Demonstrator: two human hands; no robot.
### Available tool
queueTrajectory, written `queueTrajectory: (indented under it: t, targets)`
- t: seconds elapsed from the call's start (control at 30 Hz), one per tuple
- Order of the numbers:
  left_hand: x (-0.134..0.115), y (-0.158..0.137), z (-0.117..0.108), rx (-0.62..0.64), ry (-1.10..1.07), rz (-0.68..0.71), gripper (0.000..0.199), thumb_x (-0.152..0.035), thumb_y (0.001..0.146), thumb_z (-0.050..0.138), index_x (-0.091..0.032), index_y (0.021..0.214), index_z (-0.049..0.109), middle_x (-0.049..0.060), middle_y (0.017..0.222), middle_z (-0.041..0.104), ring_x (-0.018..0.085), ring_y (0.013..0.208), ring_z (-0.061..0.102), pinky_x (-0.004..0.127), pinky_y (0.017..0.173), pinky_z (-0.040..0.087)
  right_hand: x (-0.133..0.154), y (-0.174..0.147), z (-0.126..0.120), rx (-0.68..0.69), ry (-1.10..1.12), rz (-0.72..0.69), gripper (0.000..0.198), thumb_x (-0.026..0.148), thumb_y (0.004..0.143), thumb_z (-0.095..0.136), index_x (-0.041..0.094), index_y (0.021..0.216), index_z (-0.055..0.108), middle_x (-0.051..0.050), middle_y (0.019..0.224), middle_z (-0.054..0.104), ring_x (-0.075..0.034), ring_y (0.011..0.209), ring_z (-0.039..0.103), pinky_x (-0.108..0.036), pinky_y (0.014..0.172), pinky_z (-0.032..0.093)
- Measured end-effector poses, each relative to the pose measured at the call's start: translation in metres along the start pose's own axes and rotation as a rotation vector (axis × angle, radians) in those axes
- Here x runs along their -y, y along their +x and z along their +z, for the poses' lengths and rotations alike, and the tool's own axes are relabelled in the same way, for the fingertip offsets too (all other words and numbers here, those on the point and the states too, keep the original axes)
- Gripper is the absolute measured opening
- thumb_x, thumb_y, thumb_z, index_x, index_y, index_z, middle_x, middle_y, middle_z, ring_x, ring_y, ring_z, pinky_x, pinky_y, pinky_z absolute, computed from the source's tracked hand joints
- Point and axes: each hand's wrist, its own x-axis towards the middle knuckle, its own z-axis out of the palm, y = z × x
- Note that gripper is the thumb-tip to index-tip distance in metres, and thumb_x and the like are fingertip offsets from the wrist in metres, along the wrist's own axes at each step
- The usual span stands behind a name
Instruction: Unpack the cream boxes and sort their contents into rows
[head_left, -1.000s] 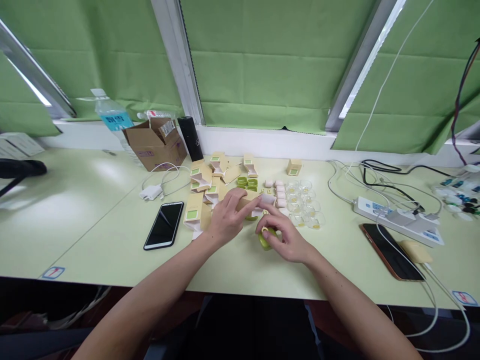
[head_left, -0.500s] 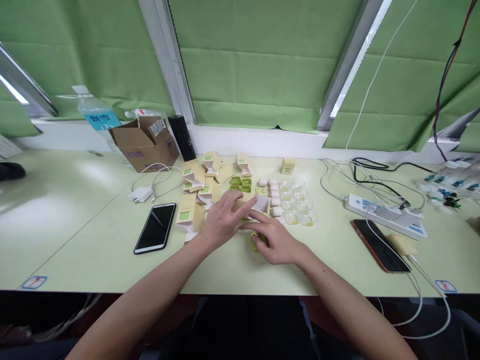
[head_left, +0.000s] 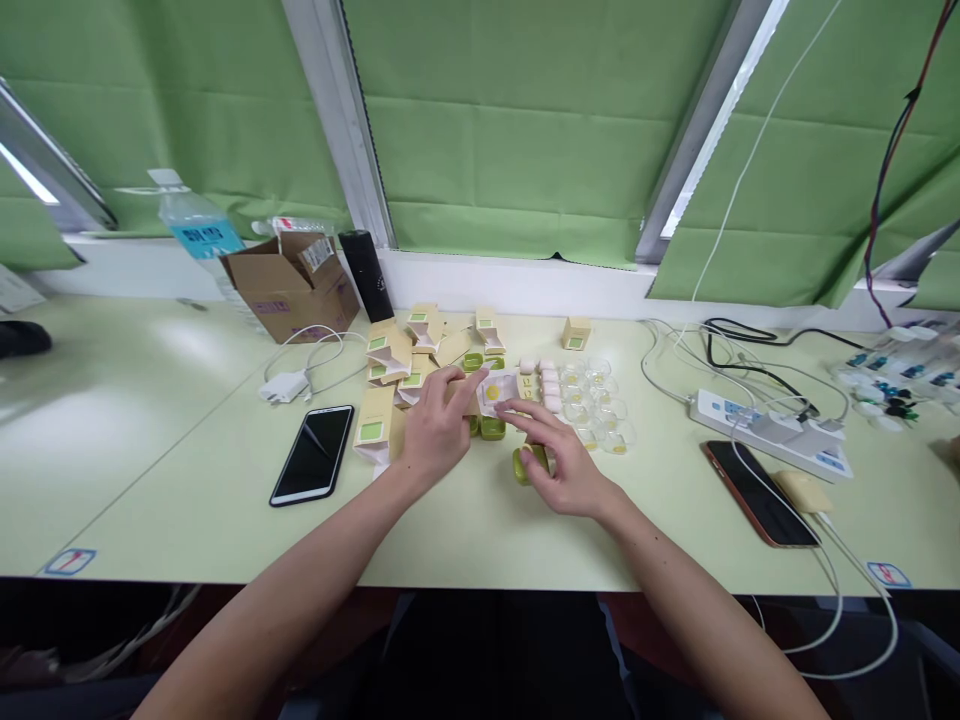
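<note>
My left hand (head_left: 435,430) grips a small open cardboard box (head_left: 510,383), tilted so its white inside faces me. A yellow round spot (head_left: 493,392) shows in it; whether it is a loose piece or a print I cannot tell. My right hand (head_left: 564,468) holds a small green case (head_left: 520,466) between thumb and lower fingers, while its outstretched index finger reaches the box's edge. More green cases (head_left: 493,429) lie beneath and behind the box. To the right sit pale pink blocks (head_left: 550,389) and clear plastic cases (head_left: 598,410) with yellow marks.
Several cream boxes (head_left: 379,425) stand left of my hands, and one (head_left: 576,333) at the back. A phone (head_left: 312,456) lies left, another phone (head_left: 757,490) right. Around them are a power strip (head_left: 769,432) with cables, a brown carton (head_left: 292,290) and a black bottle (head_left: 365,275).
The box has turned, so its white inside and the yellow spot now show. My right hand has shifted slightly right with the green case, uncovering green cases under the box.
</note>
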Motion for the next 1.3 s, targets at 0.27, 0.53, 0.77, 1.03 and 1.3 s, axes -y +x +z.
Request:
queueTrajectory:
  t: [0.27,0.53,0.77,1.03,1.3]
  targets:
    - [0.0,-0.003,0.004,0.035,-0.031,-0.054,0.076,0.003,0.078,0.052,-0.025,0.149,0.048,0.014,0.127,0.055,0.027,0.116,0.061,0.034,0.082,0.059,0.001,0.002,-0.005,-0.037,0.23,0.132,0.043,0.024,0.1,0.051,0.031,0.141,0.064,-0.012,0.151,0.058,-0.027,0.137,0.058,-0.036,0.082,0.062]
    - [-0.001,-0.001,0.001,0.068,-0.018,-0.126,0.07,-0.002,0.084,0.054,-0.026,0.149,0.047,0.013,0.127,0.054,0.028,0.116,0.061,0.037,0.085,0.059,-0.007,0.011,-0.033,0.001,0.453,0.177,0.039,0.046,0.1,0.061,0.029,0.132,0.073,-0.012,0.147,0.061,-0.031,0.135,0.059,-0.039,0.089,0.06]
    - [-0.002,0.002,-0.004,0.078,-0.019,-0.191,0.068,-0.003,0.085,0.055,-0.025,0.149,0.046,0.014,0.126,0.055,0.029,0.115,0.061,0.039,0.086,0.06,-0.029,0.045,-0.105,0.071,0.201,0.189,0.03,0.036,0.093,0.063,0.027,0.116,0.08,-0.008,0.133,0.072,-0.03,0.128,0.063,-0.043,0.103,0.054]
    - [-0.002,0.001,-0.003,0.09,-0.021,-0.195,0.068,-0.004,0.086,0.055,-0.027,0.15,0.046,0.014,0.127,0.054,0.029,0.117,0.061,0.041,0.088,0.06,-0.062,0.094,-0.169,0.42,-0.921,0.369,0.048,0.015,0.078,0.051,0.024,0.114,0.081,-0.001,0.144,0.069,-0.027,0.098,0.074,-0.036,0.074,0.053]
    - [-0.003,0.003,-0.01,0.088,-0.039,-0.215,0.065,-0.006,0.087,0.057,-0.026,0.149,0.049,0.014,0.128,0.055,0.031,0.12,0.06,0.039,0.084,0.06,-0.011,0.048,-0.153,0.489,-0.847,0.155,0.046,0.011,0.082,0.046,0.019,0.113,0.079,-0.004,0.14,0.071,-0.024,0.096,0.076,-0.032,0.071,0.051]
